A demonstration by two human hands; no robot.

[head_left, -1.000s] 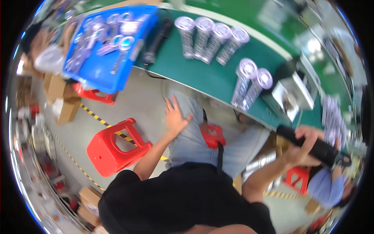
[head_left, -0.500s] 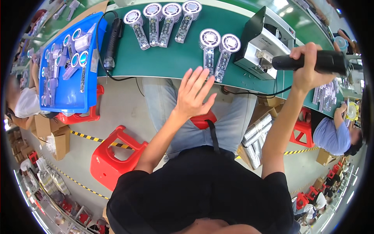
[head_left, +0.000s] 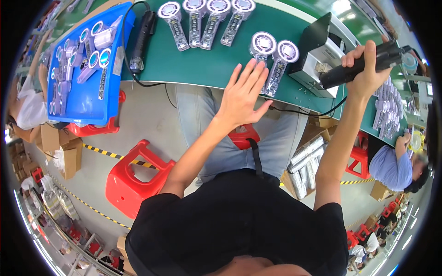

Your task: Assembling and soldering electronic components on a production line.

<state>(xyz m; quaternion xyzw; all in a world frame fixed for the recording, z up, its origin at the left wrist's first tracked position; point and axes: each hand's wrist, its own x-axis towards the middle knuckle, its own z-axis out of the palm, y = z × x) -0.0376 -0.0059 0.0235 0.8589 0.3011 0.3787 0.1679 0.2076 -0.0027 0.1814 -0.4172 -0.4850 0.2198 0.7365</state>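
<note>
My right hand (head_left: 367, 73) grips a black electric screwdriver (head_left: 350, 70), tilted with its front end at the face of a grey box-shaped screw feeder (head_left: 309, 56). Its bit is not visible. My left hand (head_left: 243, 99) is open, fingers spread, over the table's front edge. Its fingertips cover the lower part of a round-headed device with a clear handle (head_left: 264, 43); whether they touch it I cannot tell. A second such device (head_left: 278, 69) lies just right of it, circuit board showing through the handle.
Several similar devices (head_left: 210, 23) lie in a row at the back of the green table (head_left: 156, 64). Left of them are another black electric screwdriver (head_left: 142, 41) with a cable and a blue bin (head_left: 110, 99) of device parts. A red stool (head_left: 122, 191) stands on the floor; a co-worker (head_left: 391, 165) sits far right.
My left hand has moved slightly right and onto the nearer device. The screwdriver in my right hand has tilted, its rear end now higher. The whole view has shifted a little.
</note>
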